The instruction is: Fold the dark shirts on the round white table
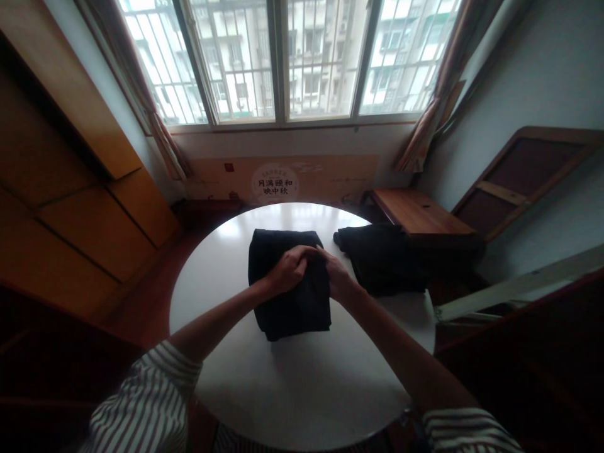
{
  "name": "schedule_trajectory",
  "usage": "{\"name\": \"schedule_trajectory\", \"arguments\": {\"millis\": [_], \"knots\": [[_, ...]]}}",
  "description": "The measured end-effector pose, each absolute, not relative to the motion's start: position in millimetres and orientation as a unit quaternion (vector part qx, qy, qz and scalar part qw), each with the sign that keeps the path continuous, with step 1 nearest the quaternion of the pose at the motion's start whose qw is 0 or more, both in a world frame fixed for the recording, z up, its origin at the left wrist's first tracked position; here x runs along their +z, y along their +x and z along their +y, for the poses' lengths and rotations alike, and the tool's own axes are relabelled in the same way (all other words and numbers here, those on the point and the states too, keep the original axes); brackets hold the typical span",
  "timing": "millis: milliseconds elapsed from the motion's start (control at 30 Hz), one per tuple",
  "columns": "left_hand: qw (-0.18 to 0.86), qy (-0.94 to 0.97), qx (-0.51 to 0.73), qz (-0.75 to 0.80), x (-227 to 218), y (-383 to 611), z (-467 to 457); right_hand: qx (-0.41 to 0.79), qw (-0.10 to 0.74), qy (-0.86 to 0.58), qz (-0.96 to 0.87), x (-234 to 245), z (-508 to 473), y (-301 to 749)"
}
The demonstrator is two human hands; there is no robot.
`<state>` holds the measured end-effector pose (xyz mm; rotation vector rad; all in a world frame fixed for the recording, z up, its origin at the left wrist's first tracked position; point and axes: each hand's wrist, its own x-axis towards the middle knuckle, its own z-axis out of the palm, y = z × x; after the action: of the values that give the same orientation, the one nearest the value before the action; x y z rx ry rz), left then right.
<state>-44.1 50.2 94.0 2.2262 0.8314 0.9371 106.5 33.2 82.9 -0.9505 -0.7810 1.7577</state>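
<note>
A black garment, folded into a compact rectangle, lies on the round white table. My left hand reaches over it from the left, fingers curled at its upper right part. From the right, my right hand meets it at the garment's right edge, fingers closed around the cloth there. The fingertips of both hands come together near that edge and partly hide each other. What kind of garment it is cannot be made out.
Another dark folded cloth lies at the table's right side, reaching over its edge. Behind it stands a low wooden table. A wooden cabinet is on the left, a barred window ahead, and a printed panel below the window.
</note>
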Motion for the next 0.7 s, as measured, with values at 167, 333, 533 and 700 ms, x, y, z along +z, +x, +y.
{"name": "schedule_trajectory", "arguments": {"millis": [167, 333, 533, 700], "knots": [[0.212, 0.869, 0.264, 0.361, 40, -57, 95, 0.682, 0.457, -0.482, -0.306, 44, 38, 119], [0.117, 0.905, 0.186, 0.363, 48, -74, 115, 0.644, 0.451, -0.486, -0.383, 28, -5, 122], [0.156, 0.904, 0.100, 0.384, 45, -86, 144, 0.596, 0.442, -0.505, -0.440, 28, -24, 122], [0.227, 0.872, 0.104, 0.421, 35, -93, 161, 0.667, 0.415, -0.518, -0.339, 40, 2, 118]]}}
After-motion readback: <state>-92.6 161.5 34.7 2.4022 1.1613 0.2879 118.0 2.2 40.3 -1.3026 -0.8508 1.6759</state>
